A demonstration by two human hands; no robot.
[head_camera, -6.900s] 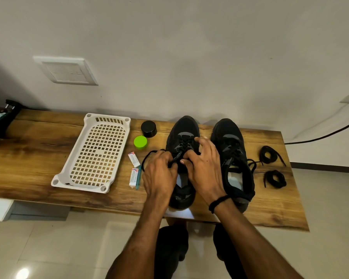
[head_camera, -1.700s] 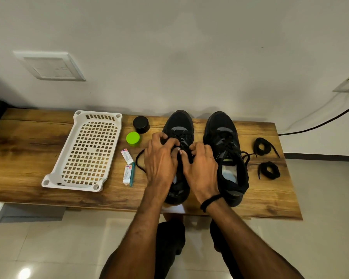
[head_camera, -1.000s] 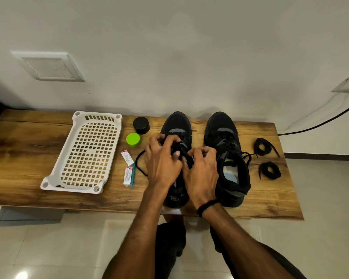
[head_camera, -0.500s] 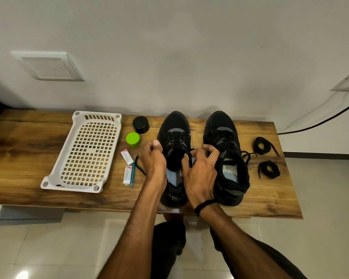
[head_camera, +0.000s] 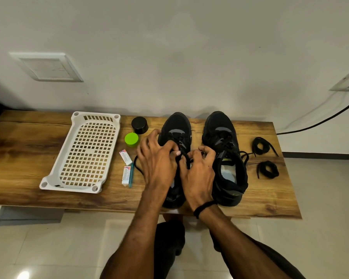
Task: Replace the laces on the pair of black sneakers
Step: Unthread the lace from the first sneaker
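Two black sneakers stand side by side on the wooden bench point(head_camera: 270, 194), toes toward the wall. Both hands work at the left-side sneaker point(head_camera: 176, 127). The left hand point(head_camera: 157, 162) lies over its tongue with fingers curled, pinching the black lace point(head_camera: 186, 158) near the eyelets. The right hand point(head_camera: 197, 174), a dark band at its wrist, has its fingers bent round the same lace from the other side. A loop of that lace trails onto the bench just left of the left hand. The hands cover most of this sneaker's opening; only a sliver of pale insole shows between the wrists.

The right-side sneaker point(head_camera: 220, 125) touches or nearly touches the right hand. Its opening gapes wide and holds a pale insole, and its own lace hangs loose over the outer side. Two coiled black laces point(head_camera: 267, 169) lie on the bench to the right of it, apart from each other and from the shoe.

To the left of the sneakers a white perforated basket point(head_camera: 48, 183) lies flat, its grid floor visible from wall to wall. Between basket and sneakers stand a black round jar point(head_camera: 139, 125) and, just nearer, a green round lid or pot point(head_camera: 131, 139); whether either holds anything cannot be told. Below them lie two small white packets point(head_camera: 125, 157) and a thin teal stick point(head_camera: 131, 176), which lies against the nearer packet.
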